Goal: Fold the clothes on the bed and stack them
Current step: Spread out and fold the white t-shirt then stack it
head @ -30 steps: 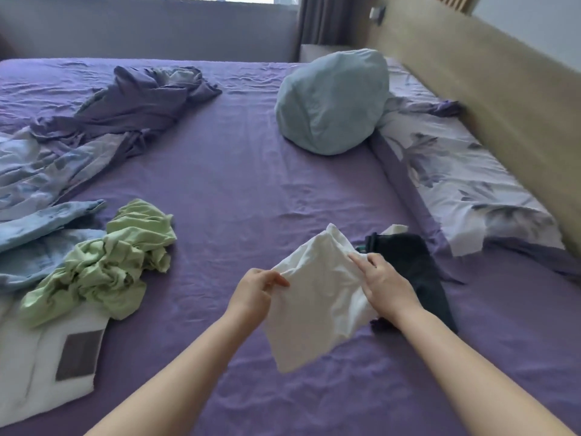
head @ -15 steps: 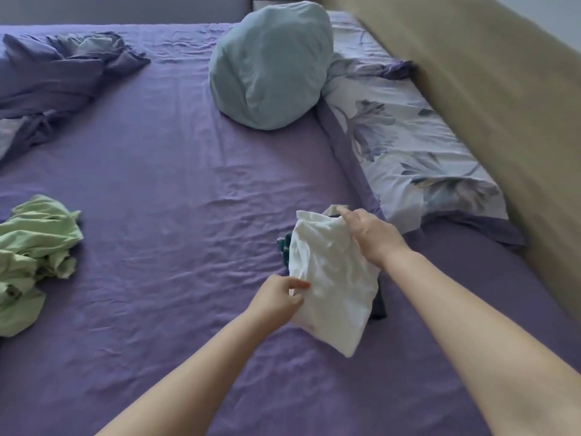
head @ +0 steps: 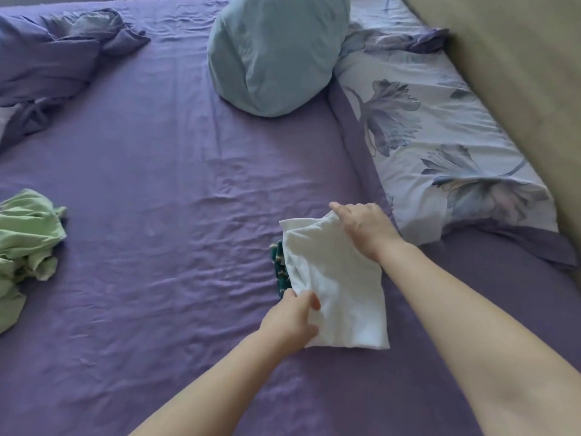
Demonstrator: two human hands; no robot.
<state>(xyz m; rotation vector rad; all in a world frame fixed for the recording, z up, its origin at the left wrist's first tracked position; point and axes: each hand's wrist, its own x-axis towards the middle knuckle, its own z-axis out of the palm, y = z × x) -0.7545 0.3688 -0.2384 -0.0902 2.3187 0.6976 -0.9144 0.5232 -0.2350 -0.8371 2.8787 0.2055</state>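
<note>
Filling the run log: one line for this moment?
left hand grips white garment | right hand grips top | over dark garment

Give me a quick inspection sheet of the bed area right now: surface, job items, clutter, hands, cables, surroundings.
Surface: purple sheet, wrinkled.
Job's things: folded white garment lying over a dark teal garment, only its edge showing; crumpled green garment unfolded at the left edge.
Clutter: rumpled purple bedding at top left; blue-grey pillow; floral pillow along the headboard side.
Hands: left hand pinches the white garment's near-left edge; right hand holds its far corner, index finger extended.
Cables: nothing seen.
Surroundings: beige headboard on the right.
</note>
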